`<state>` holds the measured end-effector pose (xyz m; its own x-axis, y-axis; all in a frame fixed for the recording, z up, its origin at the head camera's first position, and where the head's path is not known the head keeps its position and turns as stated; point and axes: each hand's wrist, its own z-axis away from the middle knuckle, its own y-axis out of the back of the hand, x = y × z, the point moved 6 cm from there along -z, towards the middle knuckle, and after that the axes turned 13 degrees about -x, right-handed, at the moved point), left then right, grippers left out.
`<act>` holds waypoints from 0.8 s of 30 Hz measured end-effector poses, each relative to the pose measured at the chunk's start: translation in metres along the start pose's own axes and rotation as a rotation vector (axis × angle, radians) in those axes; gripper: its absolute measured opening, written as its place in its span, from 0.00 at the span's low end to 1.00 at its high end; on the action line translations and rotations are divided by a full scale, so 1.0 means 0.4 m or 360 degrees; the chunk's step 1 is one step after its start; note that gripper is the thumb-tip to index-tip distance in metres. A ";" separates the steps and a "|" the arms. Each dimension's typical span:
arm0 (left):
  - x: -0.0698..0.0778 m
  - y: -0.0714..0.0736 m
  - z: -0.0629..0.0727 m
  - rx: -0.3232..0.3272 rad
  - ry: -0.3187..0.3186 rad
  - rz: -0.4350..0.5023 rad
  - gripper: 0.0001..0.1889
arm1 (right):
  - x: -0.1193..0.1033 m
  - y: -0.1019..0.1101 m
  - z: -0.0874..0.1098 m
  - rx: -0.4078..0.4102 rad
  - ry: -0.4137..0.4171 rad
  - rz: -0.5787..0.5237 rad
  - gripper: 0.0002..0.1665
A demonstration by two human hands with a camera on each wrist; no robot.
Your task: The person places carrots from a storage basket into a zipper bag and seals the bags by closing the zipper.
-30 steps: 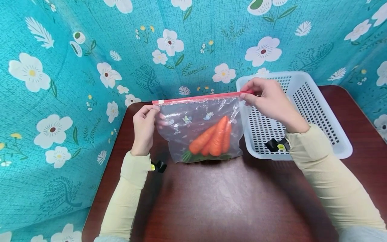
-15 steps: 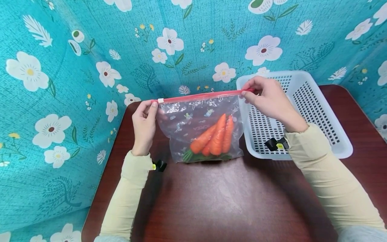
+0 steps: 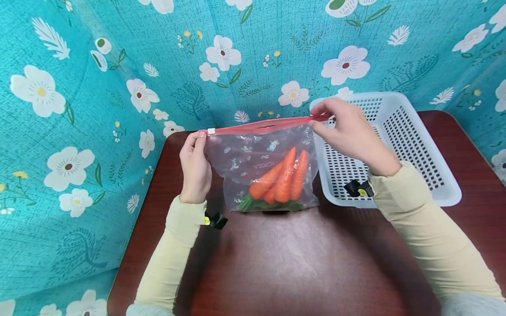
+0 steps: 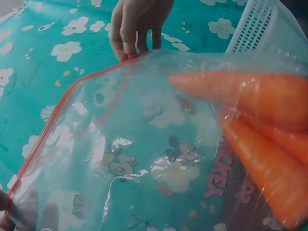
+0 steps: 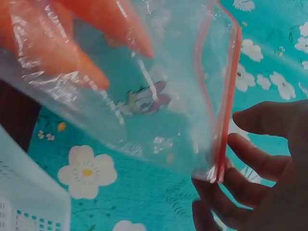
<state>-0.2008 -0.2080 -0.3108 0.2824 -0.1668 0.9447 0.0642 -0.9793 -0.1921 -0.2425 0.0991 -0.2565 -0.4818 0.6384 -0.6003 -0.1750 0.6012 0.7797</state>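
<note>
A clear slider zip bag (image 3: 245, 153) with a red zip strip and printed cartoon figures hangs upright between my hands. Several orange carrots (image 3: 284, 180) lean inside it, tips up, with green leaves (image 3: 246, 202) at the bottom. My left hand (image 3: 195, 169) pinches the top left corner, thumb in front, right beside the white slider (image 3: 211, 131). At the top right corner, my right hand (image 3: 348, 129) holds the red strip (image 5: 230, 96) between thumb and fingers. Between the hands the two red rims stand slightly apart, leaving a narrow slit.
A white perforated plastic basket (image 3: 428, 175) stands on the dark red-brown table (image 3: 269, 259) at the right, partly behind my right hand and wrist. Blue-green flowered cloth (image 3: 253, 57) hangs close behind the table and along its left side.
My left hand has moved slightly right, and the bag's top has gone slack. The red rims, together before, now part in the middle. My right hand has shifted slightly left, its fingers spreading a little.
</note>
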 end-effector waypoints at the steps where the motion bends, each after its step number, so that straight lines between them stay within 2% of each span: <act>1: -0.001 -0.001 0.000 -0.0001 -0.0002 0.0021 0.07 | -0.009 0.000 -0.001 0.0014 0.0022 0.0016 0.14; 6: -0.003 -0.008 0.000 -0.0026 -0.0008 0.0108 0.07 | -0.059 -0.008 -0.011 0.0098 0.0147 0.0047 0.13; 9: -0.003 -0.009 0.000 -0.0032 -0.0016 0.0109 0.07 | -0.101 -0.021 -0.023 0.0117 0.0279 0.0039 0.11; 14: 0.000 -0.008 0.002 -0.0020 -0.0026 0.0102 0.07 | -0.180 -0.063 -0.045 0.0031 0.0442 0.0050 0.11; 24: 0.000 -0.005 0.010 0.0008 -0.0009 0.0025 0.06 | -0.285 -0.158 -0.077 -0.0117 0.0465 0.0285 0.13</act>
<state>-0.1972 -0.2055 -0.3115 0.2888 -0.1814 0.9401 0.0648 -0.9759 -0.2082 -0.2028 -0.0263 -0.2318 -0.7339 0.5596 -0.3850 -0.1218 0.4493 0.8851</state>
